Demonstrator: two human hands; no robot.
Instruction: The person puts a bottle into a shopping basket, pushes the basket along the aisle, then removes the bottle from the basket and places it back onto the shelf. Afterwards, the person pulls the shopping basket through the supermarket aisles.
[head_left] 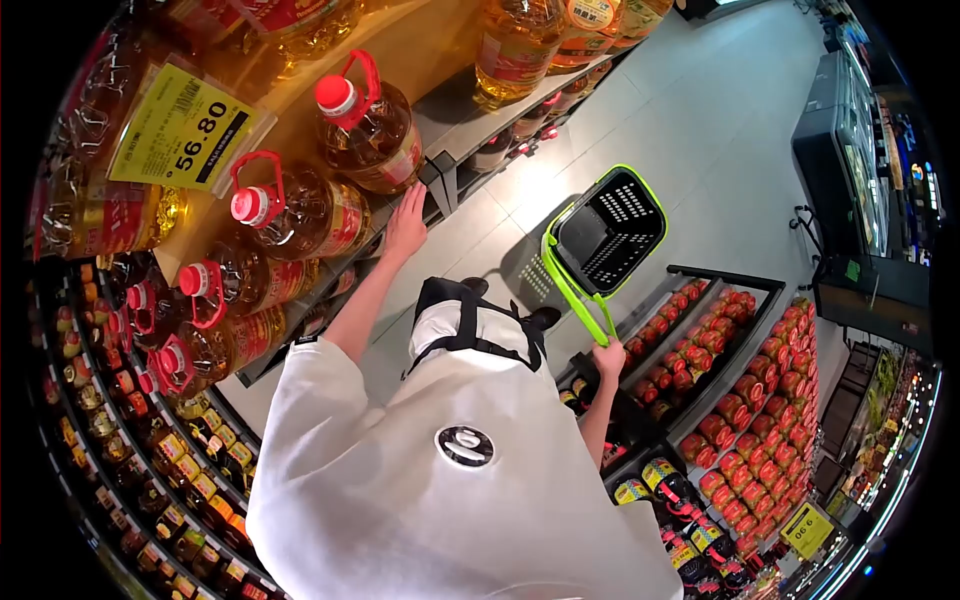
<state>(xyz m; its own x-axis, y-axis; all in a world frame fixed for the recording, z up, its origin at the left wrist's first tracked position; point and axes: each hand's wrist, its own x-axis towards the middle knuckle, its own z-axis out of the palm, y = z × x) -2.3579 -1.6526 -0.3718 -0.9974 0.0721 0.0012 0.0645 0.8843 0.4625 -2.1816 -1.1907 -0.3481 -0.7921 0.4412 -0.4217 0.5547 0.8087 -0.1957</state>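
Note:
My left hand (pixel 406 222) reaches to the shelf edge with its fingers stretched out. Its fingertips are at the base of a large cooking oil bottle (pixel 385 150) with a red cap and red carry handle; whether they press on the bottle or the shelf rim I cannot tell. Beside it stands another oil bottle (pixel 325 215) of the same kind. In my right hand (pixel 608 357) is the bright green handle of a black shopping basket (pixel 592 235). The basket hangs over the floor by my right side, and no goods show inside it.
A yellow price tag (pixel 180 130) reading 56.80 is fixed on the oil shelf. On my right, a display rack (pixel 730 420) holds rows of red-lidded jars, with dark bottles (pixel 680 490) close to my right arm. Grey tiled floor (pixel 700 120) stretches ahead.

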